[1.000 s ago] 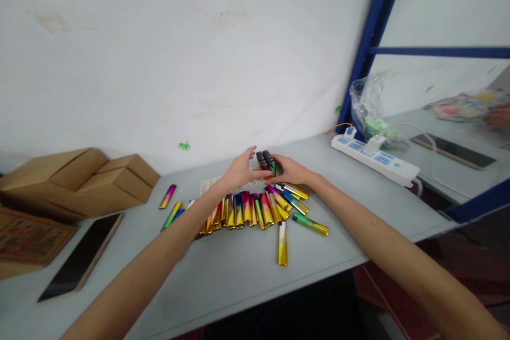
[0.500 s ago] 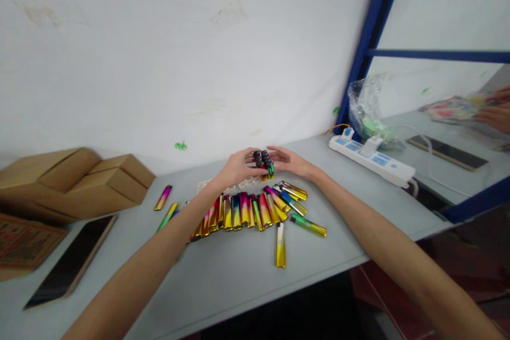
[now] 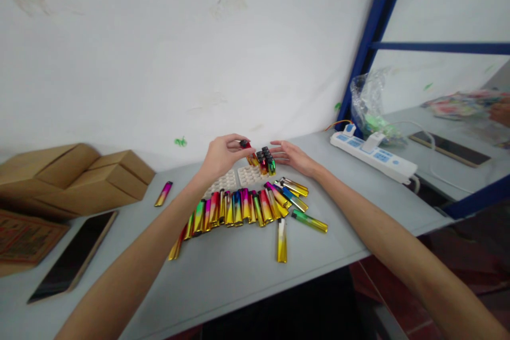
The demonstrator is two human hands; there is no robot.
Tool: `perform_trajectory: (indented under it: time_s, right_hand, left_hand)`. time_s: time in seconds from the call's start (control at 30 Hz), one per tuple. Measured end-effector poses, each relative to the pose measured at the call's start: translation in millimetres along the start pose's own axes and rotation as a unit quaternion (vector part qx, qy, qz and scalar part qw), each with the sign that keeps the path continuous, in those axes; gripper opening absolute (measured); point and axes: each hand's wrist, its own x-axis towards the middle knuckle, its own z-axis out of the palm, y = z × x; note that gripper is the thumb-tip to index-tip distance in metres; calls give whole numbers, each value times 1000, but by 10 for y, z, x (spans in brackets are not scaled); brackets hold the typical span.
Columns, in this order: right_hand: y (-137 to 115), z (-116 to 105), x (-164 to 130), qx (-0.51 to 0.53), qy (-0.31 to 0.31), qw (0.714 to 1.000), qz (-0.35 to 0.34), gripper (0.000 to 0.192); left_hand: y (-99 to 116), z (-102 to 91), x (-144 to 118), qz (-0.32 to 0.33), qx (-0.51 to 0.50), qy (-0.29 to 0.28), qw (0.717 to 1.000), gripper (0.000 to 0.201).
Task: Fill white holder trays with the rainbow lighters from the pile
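Upright lighters [image 3: 271,166] with black tops stand packed together at the right end of the white dimpled tray [image 3: 249,176]. My left hand [image 3: 227,155] is closed on a red lighter [image 3: 246,145], just left of that group; whether it holds more than one is hard to make out. On the group's right side is my right hand [image 3: 292,158], its fingers stretched out and apart, the tips close to the lighters. In front of the tray lies a fanned row of shiny multicoloured lighters [image 3: 227,210], partly hidden by my left forearm.
A loose green-and-gold lighter [image 3: 309,221] and a silver-and-gold one [image 3: 281,241] lie nearer the table edge. Left are a pink-and-gold lighter [image 3: 163,194], a phone [image 3: 74,256] and cardboard boxes [image 3: 111,183]. Right are a power strip [image 3: 372,156] and a blue frame [image 3: 368,42].
My left hand has moved left, away from the standing group, with a red lighter in its fingers. More of the tray shows. My right hand has stayed beside the group.
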Motion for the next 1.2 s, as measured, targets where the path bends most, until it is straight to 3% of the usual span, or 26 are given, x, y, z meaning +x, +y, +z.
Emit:
perform_trajectory:
  time_s: [0.1, 0.2, 0.33, 0.43, 0.6, 0.83, 1.0, 1.1, 1.2]
  right_hand:
    - [-10, 17, 1, 3, 8, 1000, 5, 54]
    - [-13, 21, 1, 2, 3, 1000, 0, 53]
    - [-5, 8, -6, -10, -12, 1000, -14, 52]
    - [-1, 2, -9, -13, -17, 1000, -14, 53]
    - [2, 8, -6, -14, -17, 1000, -12, 53]
    - [2, 10, -5, -15, -12, 1000, -10, 55]
    - [-21, 33, -6, -13, 1, 1000, 0, 53]
    - [-13, 33, 8, -14, 14, 1000, 5, 51]
    - [-1, 22, 24, -11, 19, 1000, 12, 50]
  left_hand:
    - [139, 2, -154, -18, -8, -14, 1000, 44]
    - [221, 80, -331, -45, 29, -82, 995, 40]
    - [149, 233, -496, -77, 105, -179, 975, 42]
    - [39, 297, -513, -84, 124, -205, 967, 42]
    - [-28, 304, -477, -33, 197, -185, 962, 37]
    - [66, 222, -477, 1, 284, -157, 946, 40]
    - [12, 179, -249, -7, 277, -57, 959, 72]
    - [-147, 248, -76, -2, 249, -65, 966, 97]
    - [-324, 340, 46, 6, 204, -87, 975, 95]
